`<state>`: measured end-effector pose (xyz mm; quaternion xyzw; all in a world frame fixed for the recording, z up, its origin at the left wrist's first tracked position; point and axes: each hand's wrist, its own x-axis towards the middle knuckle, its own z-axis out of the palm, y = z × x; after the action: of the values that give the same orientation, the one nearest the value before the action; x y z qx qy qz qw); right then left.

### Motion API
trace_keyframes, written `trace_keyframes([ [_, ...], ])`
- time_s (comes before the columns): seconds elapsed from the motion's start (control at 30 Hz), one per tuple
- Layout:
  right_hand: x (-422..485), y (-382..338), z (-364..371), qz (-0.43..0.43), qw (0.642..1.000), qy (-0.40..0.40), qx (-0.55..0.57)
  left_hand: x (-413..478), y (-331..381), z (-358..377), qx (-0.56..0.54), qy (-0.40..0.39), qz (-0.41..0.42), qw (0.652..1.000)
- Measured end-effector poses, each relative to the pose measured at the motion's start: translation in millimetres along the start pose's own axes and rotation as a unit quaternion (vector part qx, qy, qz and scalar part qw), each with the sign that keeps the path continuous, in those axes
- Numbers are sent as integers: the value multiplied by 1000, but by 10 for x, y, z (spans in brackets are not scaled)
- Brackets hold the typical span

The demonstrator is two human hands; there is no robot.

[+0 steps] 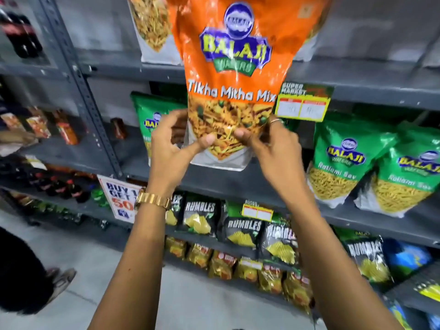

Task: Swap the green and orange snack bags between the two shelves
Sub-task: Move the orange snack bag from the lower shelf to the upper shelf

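Note:
A big orange snack bag [228,75] marked "Tikha Mitha Mix" hangs upright in front of the grey shelves. My left hand [173,148] and my right hand [273,148] both pinch its lower edge, thumbs on the front. Behind it on the upper shelf [357,77] stands another orange bag [152,27], partly hidden. Green snack bags stand on the shelf below [262,186]: one green bag [152,120] behind my left hand, two more green bags [342,160] [409,177] at the right.
A yellow price tag [302,103] hangs from the upper shelf's edge. Black chip bags [240,227] and golden packets [221,263] fill the lower shelves. Bottles [64,129] line the left rack behind a grey upright [78,75]. A person's foot [59,279] stands at the lower left.

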<state>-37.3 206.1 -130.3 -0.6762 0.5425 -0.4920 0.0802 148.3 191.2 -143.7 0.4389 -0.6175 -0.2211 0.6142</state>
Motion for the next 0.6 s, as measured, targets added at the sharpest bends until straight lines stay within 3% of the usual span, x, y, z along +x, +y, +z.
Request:
trace_keyframes([
  [0.13, 404, -178, -453, -56, 992, 107, -33, 482, 476, 237, -37, -8, 75, 996],
  [0.27, 872, -126, -786, -42, 985, 158, -49, 970, 755, 642, -44, -27, 116, 992],
  [0.6, 1730, 498, -1122, 18, 990, 138, -39, 1772, 792, 1613, 50, -122, 92, 987],
])
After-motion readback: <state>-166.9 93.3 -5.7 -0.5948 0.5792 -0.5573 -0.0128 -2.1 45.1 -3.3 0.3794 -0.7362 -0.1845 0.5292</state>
